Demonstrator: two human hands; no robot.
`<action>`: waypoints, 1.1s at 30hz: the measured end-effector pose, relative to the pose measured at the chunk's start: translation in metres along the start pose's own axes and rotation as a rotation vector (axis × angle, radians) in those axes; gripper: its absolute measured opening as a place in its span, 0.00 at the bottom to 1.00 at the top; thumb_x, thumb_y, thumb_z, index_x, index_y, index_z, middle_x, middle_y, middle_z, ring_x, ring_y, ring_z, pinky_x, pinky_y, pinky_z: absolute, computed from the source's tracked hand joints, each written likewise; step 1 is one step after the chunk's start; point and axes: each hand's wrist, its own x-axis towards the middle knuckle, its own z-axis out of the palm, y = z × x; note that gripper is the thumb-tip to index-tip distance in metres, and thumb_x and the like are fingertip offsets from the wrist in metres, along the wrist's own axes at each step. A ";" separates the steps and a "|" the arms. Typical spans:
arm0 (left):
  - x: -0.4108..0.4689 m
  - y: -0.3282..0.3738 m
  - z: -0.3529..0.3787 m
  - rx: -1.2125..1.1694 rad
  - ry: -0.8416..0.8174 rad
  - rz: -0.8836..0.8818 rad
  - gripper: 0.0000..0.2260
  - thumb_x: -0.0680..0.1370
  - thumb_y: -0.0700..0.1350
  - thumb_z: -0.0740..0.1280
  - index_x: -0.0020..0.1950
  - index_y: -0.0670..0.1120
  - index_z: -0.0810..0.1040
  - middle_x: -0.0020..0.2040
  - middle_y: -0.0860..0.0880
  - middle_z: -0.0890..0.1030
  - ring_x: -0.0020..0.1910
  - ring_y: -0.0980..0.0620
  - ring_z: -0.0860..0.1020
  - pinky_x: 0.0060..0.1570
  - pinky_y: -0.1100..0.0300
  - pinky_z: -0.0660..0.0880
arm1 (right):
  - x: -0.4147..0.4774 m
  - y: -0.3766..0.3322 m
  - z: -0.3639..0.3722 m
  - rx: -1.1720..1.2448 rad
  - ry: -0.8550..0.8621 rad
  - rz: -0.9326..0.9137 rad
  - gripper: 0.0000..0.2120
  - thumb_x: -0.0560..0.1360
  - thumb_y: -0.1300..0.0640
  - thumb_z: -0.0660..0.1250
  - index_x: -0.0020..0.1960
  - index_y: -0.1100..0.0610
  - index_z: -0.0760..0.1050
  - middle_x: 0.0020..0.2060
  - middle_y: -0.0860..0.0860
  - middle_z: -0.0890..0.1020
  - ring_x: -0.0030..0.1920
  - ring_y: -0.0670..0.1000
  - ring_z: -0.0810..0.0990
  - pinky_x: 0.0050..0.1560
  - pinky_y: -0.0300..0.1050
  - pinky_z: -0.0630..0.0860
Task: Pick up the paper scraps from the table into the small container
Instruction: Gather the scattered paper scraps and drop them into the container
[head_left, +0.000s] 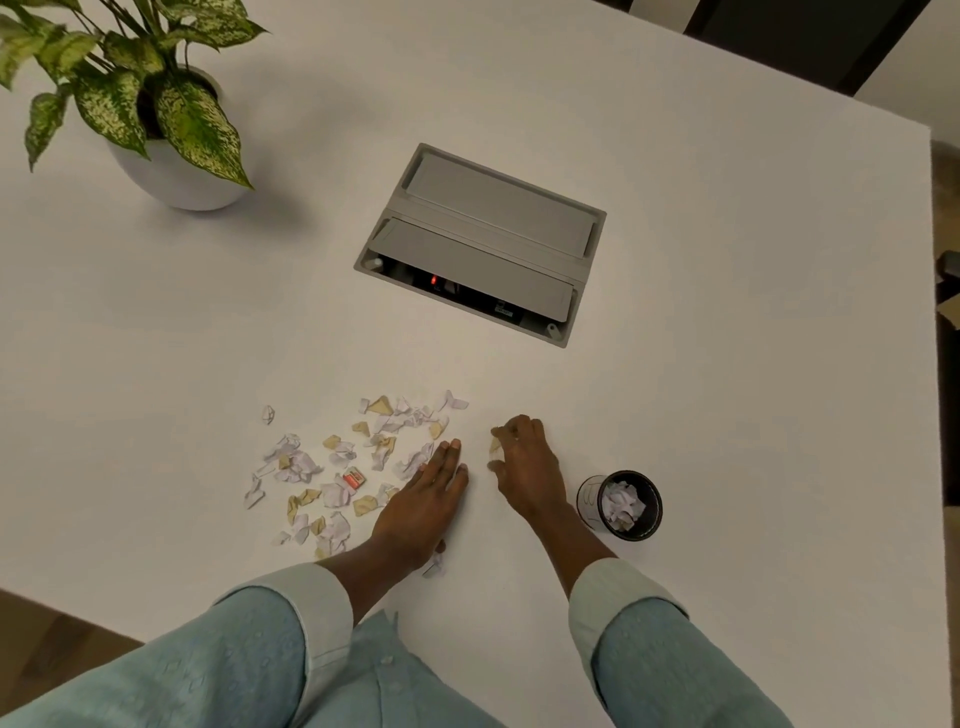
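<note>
Several white and tan paper scraps (337, 467) lie scattered on the white table (727, 364), left of my hands; one small orange scrap (354, 478) lies among them. My left hand (423, 501) rests flat on the table at the pile's right edge, fingers together, holding nothing. My right hand (524, 462) is curled with its fingers closed on a tan scrap (496, 448). The small black container (629, 506) stands just right of my right wrist, with white scraps inside. One scrap (434, 567) lies under my left wrist.
A grey cable box (480, 244) with open flaps is sunk into the table's middle. A potted plant in a white pot (171, 171) stands at the far left. The table's right edge runs close to the container; the near edge is at my sleeves.
</note>
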 end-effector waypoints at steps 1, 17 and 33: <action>0.001 0.000 0.001 -0.006 0.001 -0.004 0.48 0.74 0.34 0.73 0.83 0.41 0.44 0.82 0.39 0.33 0.79 0.41 0.31 0.78 0.49 0.60 | 0.001 -0.001 0.000 -0.007 -0.004 -0.001 0.22 0.77 0.56 0.71 0.70 0.56 0.73 0.64 0.52 0.72 0.67 0.53 0.69 0.52 0.50 0.81; 0.002 0.004 0.000 -0.017 -0.024 -0.037 0.48 0.77 0.38 0.73 0.83 0.42 0.38 0.81 0.42 0.29 0.79 0.42 0.30 0.80 0.51 0.46 | -0.024 -0.025 0.030 -0.014 0.013 0.053 0.13 0.79 0.66 0.61 0.60 0.58 0.78 0.56 0.56 0.78 0.56 0.56 0.77 0.51 0.48 0.75; -0.002 0.008 -0.015 0.001 -0.047 0.002 0.47 0.75 0.39 0.75 0.83 0.39 0.44 0.82 0.38 0.33 0.82 0.40 0.36 0.79 0.51 0.60 | -0.137 0.026 -0.053 0.329 0.639 0.388 0.06 0.72 0.65 0.77 0.44 0.54 0.85 0.41 0.48 0.84 0.36 0.48 0.82 0.42 0.40 0.77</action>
